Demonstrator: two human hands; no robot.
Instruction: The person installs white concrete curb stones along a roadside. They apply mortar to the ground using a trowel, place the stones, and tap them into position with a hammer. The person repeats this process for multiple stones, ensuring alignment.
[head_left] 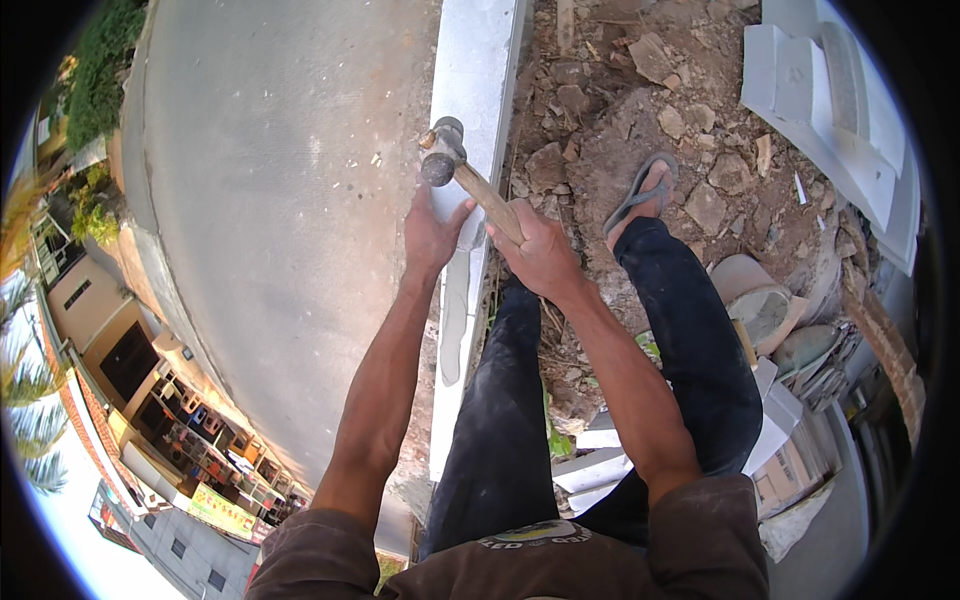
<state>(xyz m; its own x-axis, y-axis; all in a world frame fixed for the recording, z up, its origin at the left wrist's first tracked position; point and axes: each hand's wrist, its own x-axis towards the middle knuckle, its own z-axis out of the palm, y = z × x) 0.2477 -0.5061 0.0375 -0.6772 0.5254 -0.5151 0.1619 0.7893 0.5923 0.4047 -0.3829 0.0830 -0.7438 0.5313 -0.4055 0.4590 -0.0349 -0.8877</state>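
My right hand [538, 250] is wrapped round the wooden handle of a hammer [487, 200]. Its dark double-faced head points up and to the left, over a row of white blocks [477, 70]. Just below the hammer head, my left hand [430, 236] grips a white block [447, 203] in the row, thumb on the right and fingers on the left. Those fingers are partly hidden behind the hammer head. Nearer to me, a strip of wet-looking grey mortar [456, 320] lies along the top of the row.
Left of the row runs a grey concrete road [270, 150]. To the right is rubble-strewn soil [600, 110], where my sandalled foot [645, 195] stands. White blocks [800, 90] are stacked at the far right. A bucket [760, 315] and more debris lie nearer, beside my leg.
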